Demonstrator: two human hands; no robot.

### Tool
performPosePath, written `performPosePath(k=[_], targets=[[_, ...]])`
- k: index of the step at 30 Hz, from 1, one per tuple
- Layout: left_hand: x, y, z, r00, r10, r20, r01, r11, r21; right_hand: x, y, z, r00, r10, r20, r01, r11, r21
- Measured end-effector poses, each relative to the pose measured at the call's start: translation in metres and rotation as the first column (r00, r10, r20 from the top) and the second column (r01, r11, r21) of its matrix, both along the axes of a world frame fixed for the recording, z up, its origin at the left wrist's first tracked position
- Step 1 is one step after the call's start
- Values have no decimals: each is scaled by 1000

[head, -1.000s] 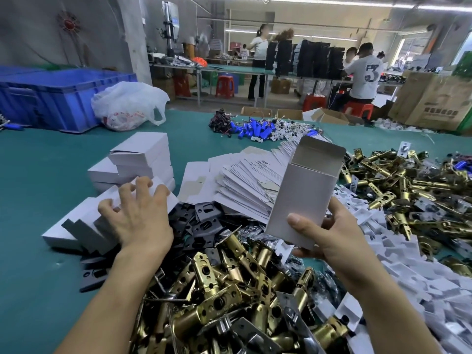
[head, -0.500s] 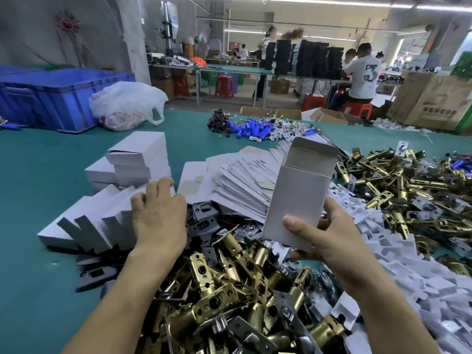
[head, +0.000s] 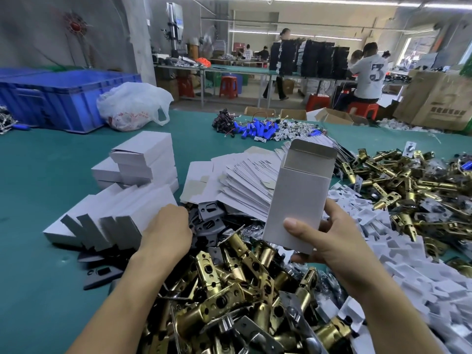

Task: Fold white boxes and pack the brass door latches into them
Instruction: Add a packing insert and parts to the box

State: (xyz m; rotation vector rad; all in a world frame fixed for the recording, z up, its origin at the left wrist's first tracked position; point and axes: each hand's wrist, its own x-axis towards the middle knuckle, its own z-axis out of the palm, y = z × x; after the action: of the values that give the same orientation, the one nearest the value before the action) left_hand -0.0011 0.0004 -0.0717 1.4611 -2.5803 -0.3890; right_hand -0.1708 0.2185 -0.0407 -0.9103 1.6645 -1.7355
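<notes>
Well, the only open room on the green desk point(head: 38, 175) is its left side; everywhere else heaps crowd in. The right hand point(head: 329, 241) holds a white box point(head: 298, 198) upright above the near heap of brass latches point(head: 229, 297), thumb on the front face, fingers wrapped behind. The box's top flap stands open; what lies below its rim is out of sight. The left hand point(head: 166, 233) sits knuckles-up at the seam between a row of folded boxes point(head: 115, 215) lying on their sides and some dark plates point(head: 209, 221). Its fingers curl under, hidden, so I cannot tell whether they hold anything. Flat box blanks point(head: 245, 180) fan out behind, with a stack of closed boxes point(head: 145, 159) to their left. More latches point(head: 408, 180) and white inserts point(head: 370, 218) spread right, cut off at the edge. A blue crate point(head: 58, 98) at the far left hides its contents; the plastic bag point(head: 132, 106) beside it shows only a reddish blur.
</notes>
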Motion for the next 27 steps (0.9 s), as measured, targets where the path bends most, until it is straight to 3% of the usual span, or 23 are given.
performPosePath(k=[4,9,12,15,22,27], targets=[[0,-2,-7,999,-23,-45,26,998,62,-1,1,0,1000,-8,2,8,1000,-6],[3,0,6,967,-200,-160,227,957,178,-5,3,0,1000,-12,-3,12,1000,7],[6,1,15,954,-290,-75,300,910,285,-7,4,0,1000,-12,-15,12,1000,16],[6,-3,16,963,-269,-34,268,926,267,-7,4,-1,1000,-12,-14,13,1000,17],[8,-8,13,966,-233,-114,255,932,256,-7,2,-3,1000,-13,-18,14,999,34],[7,-5,16,949,-316,1,312,938,148,-8,1,-5,1000,-12,-23,13,999,41]])
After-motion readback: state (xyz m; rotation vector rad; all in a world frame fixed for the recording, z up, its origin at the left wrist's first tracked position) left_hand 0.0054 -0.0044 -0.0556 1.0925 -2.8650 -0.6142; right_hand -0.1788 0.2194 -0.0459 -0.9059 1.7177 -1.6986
